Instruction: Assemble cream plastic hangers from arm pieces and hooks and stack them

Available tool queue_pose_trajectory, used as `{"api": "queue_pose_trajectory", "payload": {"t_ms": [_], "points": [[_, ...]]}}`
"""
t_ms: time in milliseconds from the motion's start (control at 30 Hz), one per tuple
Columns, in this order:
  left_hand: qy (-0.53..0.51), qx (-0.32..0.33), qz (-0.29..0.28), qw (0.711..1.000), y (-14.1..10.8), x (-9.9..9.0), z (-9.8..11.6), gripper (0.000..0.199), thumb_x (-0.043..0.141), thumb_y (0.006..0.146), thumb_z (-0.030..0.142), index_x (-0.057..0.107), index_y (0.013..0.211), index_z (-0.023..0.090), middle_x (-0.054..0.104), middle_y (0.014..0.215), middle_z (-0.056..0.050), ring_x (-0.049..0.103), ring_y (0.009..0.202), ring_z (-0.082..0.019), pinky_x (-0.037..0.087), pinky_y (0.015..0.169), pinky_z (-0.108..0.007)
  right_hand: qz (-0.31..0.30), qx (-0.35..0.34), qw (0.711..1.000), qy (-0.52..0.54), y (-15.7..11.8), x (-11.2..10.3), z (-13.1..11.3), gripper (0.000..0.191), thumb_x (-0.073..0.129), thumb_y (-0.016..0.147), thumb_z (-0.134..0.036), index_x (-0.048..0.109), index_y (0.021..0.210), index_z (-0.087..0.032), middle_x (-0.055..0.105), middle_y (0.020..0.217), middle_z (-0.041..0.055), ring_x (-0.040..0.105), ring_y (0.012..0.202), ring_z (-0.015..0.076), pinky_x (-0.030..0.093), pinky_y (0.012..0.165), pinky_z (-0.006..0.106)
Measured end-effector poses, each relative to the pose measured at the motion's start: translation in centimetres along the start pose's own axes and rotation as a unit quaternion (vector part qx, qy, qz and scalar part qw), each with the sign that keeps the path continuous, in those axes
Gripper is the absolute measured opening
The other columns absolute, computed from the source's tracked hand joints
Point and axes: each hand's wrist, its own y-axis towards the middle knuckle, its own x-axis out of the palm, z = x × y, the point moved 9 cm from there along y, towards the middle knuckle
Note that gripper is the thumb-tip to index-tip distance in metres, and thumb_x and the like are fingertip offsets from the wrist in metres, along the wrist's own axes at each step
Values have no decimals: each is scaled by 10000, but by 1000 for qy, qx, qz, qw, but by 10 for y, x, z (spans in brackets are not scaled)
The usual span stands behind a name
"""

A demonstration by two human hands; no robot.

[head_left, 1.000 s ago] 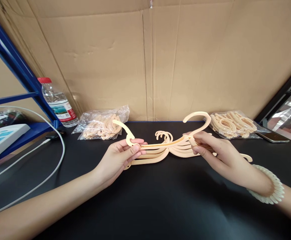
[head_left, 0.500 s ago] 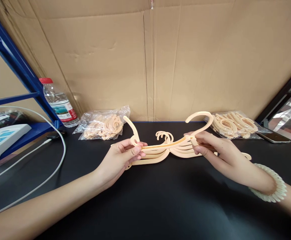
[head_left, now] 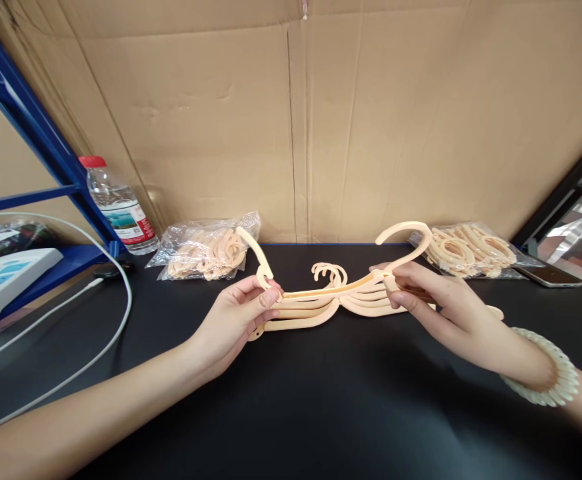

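Observation:
A beige folding clothes hanger [head_left: 331, 292] spans the space between my hands, above the table. My left hand [head_left: 241, 308] pinches its left end, where a short curved piece [head_left: 255, 250] points up and to the left. My right hand [head_left: 435, 307] grips the middle joint under the large open hook [head_left: 418, 241]; the fingers partly cover that joint. Behind the held hanger, a stack of similar beige hangers [head_left: 305, 323] lies on the table, their small hooks [head_left: 331, 272] toward the cardboard. My hands hide the outer parts of the stack.
Two clear bags of beige hanger parts, a left bag [head_left: 205, 250] and a right bag [head_left: 471, 250], lie at the back. A water bottle [head_left: 123, 213] stands by the blue frame [head_left: 25, 113]. A phone [head_left: 553, 275] lies at right; a white cable [head_left: 128, 300] loops at left. Cardboard [head_left: 221, 120] rises behind.
My left hand has shifted slightly left with the hanger's end, and the short curved piece has moved left with it. The large hook has moved slightly right with my right hand.

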Motion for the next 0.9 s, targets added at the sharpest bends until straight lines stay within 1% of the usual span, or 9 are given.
{"api": "queue_pose_trajectory", "payload": {"t_ms": [67,133,267,367,467,533,633,800,900], "points": [[-5,-14,4,1000,-1,0,-2,174,818,719,315,708,734,182,662,991,-15,611,831,-117,507,715,-200,0,-1,1000,-4,0,0,0,92,412,995,-298,479,980,-238,455,705,-15,441,597,152,349,531,277],[-6,-25,-2,1000,-1,2,-4,187,824,711,328,727,764,177,677,1041,-39,626,830,-125,515,719,-208,2,-5,1000,-8,-1,1,0,95,415,994,-301,485,975,-239,462,707,-13,443,597,155,351,531,277],[-9,-36,-47,998,-2,10,-4,170,789,760,332,736,827,185,703,1039,-44,659,804,-120,529,709,-197,4,-14,1000,-11,-1,1,-1,101,419,988,-299,501,1005,-243,474,703,-13,450,591,158,357,530,278],[-18,-54,-86,995,-4,16,-5,180,772,780,337,732,877,192,709,1064,-51,696,855,-157,548,705,-201,8,-16,1000,-12,0,0,-3,95,423,986,-294,503,996,-244,470,697,-15,448,583,157,356,527,280],[-41,-68,-110,991,-5,21,-5,162,788,763,314,718,793,171,712,1080,-61,717,871,-191,565,710,-211,8,-15,1000,-13,0,-1,-4,91,420,988,-288,499,993,-243,465,700,-14,447,584,156,355,526,280],[-58,-76,-125,988,-6,24,-6,159,783,770,294,708,741,158,718,1070,-68,720,873,-194,570,749,-217,9,-16,1000,-12,1,-1,-5,109,413,990,-283,499,1043,-243,464,699,-13,451,587,158,359,530,282],[-85,-90,-143,982,-7,28,-7,142,777,778,271,715,730,153,724,1037,-73,716,878,-191,568,816,-234,12,-18,1000,-10,0,-2,-6,143,408,990,-280,498,1094,-240,459,687,-15,446,576,159,360,529,284],[-111,-100,-147,978,-7,31,-7,150,809,736,265,723,718,144,712,933,-60,689,768,-154,573,789,-229,14,-14,1000,-18,-1,-2,-5,156,411,989,-284,503,1105,-238,488,711,-1,462,595,165,372,541,291],[-111,-100,-150,977,-6,32,-6,170,814,730,271,715,704,134,698,913,-63,671,751,-148,569,776,-225,15,-12,1000,-21,-1,-2,-4,149,407,990,-280,500,1099,-238,489,713,-1,467,596,165,375,541,291]]}}
